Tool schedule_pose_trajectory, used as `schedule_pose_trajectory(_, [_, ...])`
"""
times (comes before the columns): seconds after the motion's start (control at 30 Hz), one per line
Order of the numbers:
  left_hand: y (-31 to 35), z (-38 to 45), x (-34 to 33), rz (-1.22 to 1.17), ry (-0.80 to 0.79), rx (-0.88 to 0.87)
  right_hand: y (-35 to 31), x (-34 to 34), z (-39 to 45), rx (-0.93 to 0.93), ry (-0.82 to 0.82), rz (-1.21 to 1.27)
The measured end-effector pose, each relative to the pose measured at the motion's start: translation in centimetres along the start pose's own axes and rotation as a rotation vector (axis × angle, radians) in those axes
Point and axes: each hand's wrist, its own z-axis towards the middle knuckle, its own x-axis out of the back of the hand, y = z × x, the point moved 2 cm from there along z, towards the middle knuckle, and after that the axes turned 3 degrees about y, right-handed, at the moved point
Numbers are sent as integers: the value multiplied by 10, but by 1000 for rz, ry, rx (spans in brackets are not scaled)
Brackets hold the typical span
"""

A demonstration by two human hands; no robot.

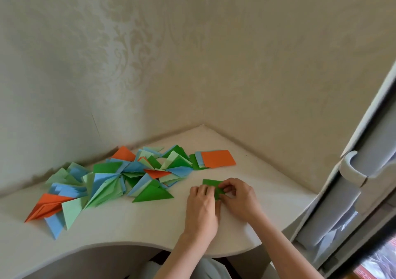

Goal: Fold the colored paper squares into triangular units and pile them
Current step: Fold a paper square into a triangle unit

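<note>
Two bare forearms enter from six o'clock, ending in the bare left hand (201, 210) and bare right hand (240, 199). No sleeves, rings or watch show. Pale, whitish clothing is partly visible beneath, at six o'clock.

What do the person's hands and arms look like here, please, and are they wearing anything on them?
Both forearms are bare to the frame's bottom edge, with no sleeves in view. The left hand and right hand wear no gloves, and no rings, watch or bracelets show.
</note>
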Motion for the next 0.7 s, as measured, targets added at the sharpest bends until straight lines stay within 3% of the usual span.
schedule_pose_trajectory(0.1, [2, 5, 2, 90, -25, 44, 2, 9, 0, -32, 77, 129])
schedule_pose_trajectory(0.2, [-5, 10, 3, 175, -36, 32, 5, 17, -6, -19, 100, 102])
schedule_pose_trajectory(0.43, [-21, 12, 14, 96, -61, -151, 2, 11, -14, 136, -66, -63])
schedule_pose_trajectory(0.7, [-48, 0, 38, -57, -17, -214, -16, 1, -10, 359, -60, -205])
